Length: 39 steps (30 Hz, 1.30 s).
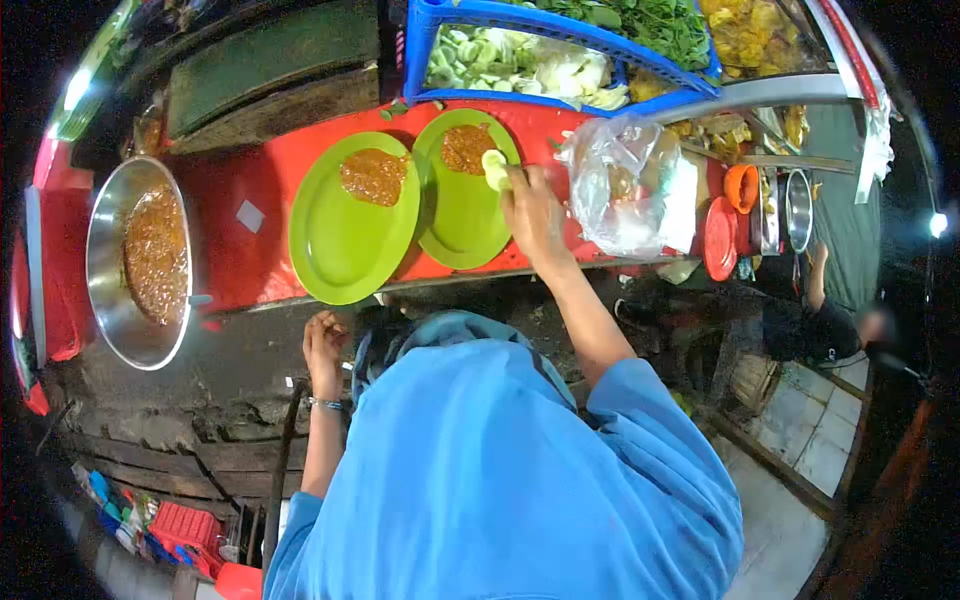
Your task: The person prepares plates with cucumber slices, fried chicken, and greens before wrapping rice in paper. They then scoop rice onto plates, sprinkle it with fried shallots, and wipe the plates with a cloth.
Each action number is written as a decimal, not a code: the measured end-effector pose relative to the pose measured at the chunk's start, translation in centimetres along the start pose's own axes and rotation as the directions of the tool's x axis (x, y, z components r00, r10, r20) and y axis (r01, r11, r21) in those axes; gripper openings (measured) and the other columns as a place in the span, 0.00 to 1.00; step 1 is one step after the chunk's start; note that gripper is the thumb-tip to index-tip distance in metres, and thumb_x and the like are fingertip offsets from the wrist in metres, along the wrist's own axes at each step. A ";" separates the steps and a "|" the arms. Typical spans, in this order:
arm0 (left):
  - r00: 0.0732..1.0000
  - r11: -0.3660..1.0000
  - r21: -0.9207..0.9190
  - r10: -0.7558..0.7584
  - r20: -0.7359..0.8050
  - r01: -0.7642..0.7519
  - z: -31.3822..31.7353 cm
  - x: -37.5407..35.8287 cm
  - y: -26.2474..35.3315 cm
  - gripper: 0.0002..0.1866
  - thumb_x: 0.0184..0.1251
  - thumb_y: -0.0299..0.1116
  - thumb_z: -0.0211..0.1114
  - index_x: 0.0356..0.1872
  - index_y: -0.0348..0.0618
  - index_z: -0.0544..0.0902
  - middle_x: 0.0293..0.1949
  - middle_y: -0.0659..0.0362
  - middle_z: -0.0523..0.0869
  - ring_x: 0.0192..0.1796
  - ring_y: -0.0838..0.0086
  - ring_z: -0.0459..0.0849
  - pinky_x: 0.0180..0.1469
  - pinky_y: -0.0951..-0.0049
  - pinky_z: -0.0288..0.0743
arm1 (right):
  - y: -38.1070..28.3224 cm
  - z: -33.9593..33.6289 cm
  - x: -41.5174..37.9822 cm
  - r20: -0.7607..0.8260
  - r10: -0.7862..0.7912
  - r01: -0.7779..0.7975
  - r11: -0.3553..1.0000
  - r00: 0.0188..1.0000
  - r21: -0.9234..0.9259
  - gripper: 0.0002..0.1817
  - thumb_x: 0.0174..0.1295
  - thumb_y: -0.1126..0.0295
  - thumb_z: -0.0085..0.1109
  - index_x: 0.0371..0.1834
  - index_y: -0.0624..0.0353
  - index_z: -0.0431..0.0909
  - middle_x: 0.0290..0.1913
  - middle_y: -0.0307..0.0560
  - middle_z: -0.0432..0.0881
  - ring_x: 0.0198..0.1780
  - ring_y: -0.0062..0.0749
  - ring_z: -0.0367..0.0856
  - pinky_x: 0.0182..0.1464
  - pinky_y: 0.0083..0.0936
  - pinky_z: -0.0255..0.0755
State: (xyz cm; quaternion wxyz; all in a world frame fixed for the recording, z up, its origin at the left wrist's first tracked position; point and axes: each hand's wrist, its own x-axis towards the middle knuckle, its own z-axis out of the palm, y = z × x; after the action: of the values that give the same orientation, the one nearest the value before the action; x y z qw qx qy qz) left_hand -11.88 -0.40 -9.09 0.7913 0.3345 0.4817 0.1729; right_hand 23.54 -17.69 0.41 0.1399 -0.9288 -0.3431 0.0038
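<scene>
My right hand (537, 215) is over the right edge of the farther green plate (465, 220), its fingers closed on pale cucumber slices (495, 168). Reddish-brown sauce (466, 149) lies on the upper part of that plate. The nearer green plate (345, 245) is on its left, with another patch of sauce (374, 177) near its top right. My left hand (325, 345) hangs below the table edge, under the left plate, with its fingers curled; whether anything is in them is too small to tell.
A steel bowl of sauce (157, 255) stands at the left. Blue baskets (560, 12) hold sliced vegetables and leaves behind the plates. Plastic bags (625, 190), a red plate (720, 238) and an orange bowl (741, 188) are to the right. Another person (815, 320) is at far right.
</scene>
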 end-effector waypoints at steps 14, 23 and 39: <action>0.998 0.998 0.062 0.010 -0.057 -0.007 -1.0 1.3 -0.2 0.18 0.76 0.46 0.54 0.49 0.40 0.77 0.39 0.62 0.83 0.38 0.77 0.81 0.44 0.71 0.77 | -0.6 0.8 -0.3 -0.077 0.030 -0.032 0.999 0.997 -0.024 0.18 0.55 0.68 0.66 0.46 0.62 0.74 0.42 0.57 0.74 0.42 0.55 0.80 0.41 0.43 0.78; 0.990 0.988 0.072 0.138 -0.031 -0.135 1.0 1.2 1.4 0.14 0.78 0.43 0.51 0.46 0.44 0.77 0.37 0.64 0.82 0.40 0.80 0.79 0.44 0.77 0.72 | -10.1 1.0 0.3 0.139 -0.306 0.290 0.949 0.942 0.128 0.19 0.55 0.63 0.65 0.46 0.61 0.76 0.44 0.52 0.75 0.51 0.46 0.77 0.46 0.37 0.78; 0.983 0.993 0.118 0.038 -0.178 -0.017 -2.9 -2.4 0.8 0.16 0.77 0.44 0.52 0.50 0.42 0.77 0.41 0.62 0.83 0.38 0.77 0.81 0.43 0.73 0.76 | -4.7 0.6 4.1 -0.027 -0.300 0.300 0.937 0.954 0.181 0.16 0.56 0.66 0.63 0.47 0.60 0.78 0.47 0.54 0.74 0.50 0.52 0.76 0.52 0.45 0.73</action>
State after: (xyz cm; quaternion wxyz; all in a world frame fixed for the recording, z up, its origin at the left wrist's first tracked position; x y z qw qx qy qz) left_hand -15.51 -0.17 -7.85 0.7213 0.3696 0.5558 0.1848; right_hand 23.67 -11.52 1.44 0.2236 -0.8488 -0.4789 0.0144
